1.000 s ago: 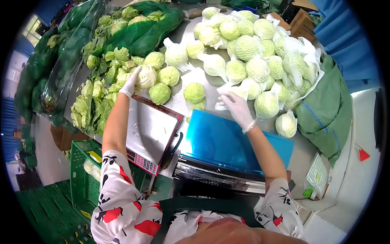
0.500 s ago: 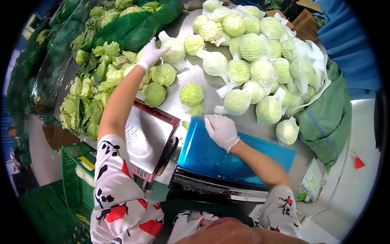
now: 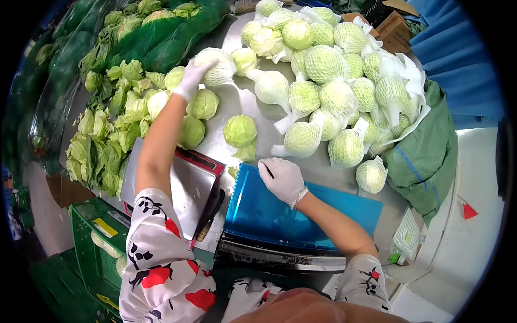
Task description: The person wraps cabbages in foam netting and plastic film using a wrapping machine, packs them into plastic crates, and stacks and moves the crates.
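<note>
My left hand (image 3: 198, 76), in a white glove, reaches out to the far side of the table. Its fingers are closed around the near-left edge of a cabbage in a white foam net (image 3: 218, 67). Loose cabbages (image 3: 203, 104) lie just below that wrist. My right hand (image 3: 284, 178), also gloved, rests curled on the blue glossy cover (image 3: 328, 207) of a black machine. A small dark strip shows between its fingers, too little to name. Near it sits a bare cabbage (image 3: 240, 131) on a loose leaf.
Netted cabbages (image 3: 326, 63) are heaped at the right, beside a green sack (image 3: 423, 156). Stripped leaves (image 3: 110, 145) pile up at left. A red-framed scale (image 3: 186, 188) and a knife (image 3: 211, 215) lie before me. A green crate (image 3: 89, 237) stands lower left.
My left hand has moved onto the netted cabbage, its spread fingers now closing on it. The whole view has shifted slightly left. My right hand stays on the blue cover.
</note>
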`<state>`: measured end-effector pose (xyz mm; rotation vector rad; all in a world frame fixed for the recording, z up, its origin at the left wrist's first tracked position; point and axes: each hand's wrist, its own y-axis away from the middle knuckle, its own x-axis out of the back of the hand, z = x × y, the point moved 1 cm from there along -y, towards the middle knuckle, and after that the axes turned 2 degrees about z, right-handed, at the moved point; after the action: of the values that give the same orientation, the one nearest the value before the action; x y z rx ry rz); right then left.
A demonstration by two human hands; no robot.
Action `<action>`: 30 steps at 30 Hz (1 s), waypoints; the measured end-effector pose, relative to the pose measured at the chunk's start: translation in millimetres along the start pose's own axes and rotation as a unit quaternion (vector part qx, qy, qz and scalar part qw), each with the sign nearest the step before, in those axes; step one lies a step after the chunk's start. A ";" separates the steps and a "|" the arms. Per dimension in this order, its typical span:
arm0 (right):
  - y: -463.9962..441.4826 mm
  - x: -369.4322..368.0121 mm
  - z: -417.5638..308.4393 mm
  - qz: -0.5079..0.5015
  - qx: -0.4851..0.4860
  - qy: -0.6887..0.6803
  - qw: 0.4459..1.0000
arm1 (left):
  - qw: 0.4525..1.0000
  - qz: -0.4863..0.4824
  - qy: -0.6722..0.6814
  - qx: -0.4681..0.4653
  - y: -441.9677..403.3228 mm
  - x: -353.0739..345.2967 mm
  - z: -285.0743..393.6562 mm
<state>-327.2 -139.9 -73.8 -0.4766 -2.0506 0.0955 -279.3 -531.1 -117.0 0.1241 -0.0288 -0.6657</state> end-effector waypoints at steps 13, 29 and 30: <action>-0.8 3.5 -6.8 -0.014 -0.040 0.015 0.999 | 0.871 -0.044 -0.475 -0.120 350.2 92.9 76.9; -48.0 -115.8 -141.8 -0.070 -0.194 -0.389 0.898 | 0.952 0.260 -0.146 -0.061 395.9 138.6 -2.2; -50.2 -132.6 -152.5 -0.085 -0.232 -0.437 0.865 | 0.973 0.211 -0.089 -0.006 390.4 120.1 -5.0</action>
<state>-154.5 -254.9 -92.0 -0.6094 -3.0267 -0.3667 55.2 -300.5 -75.1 0.0426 -0.2176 -0.2493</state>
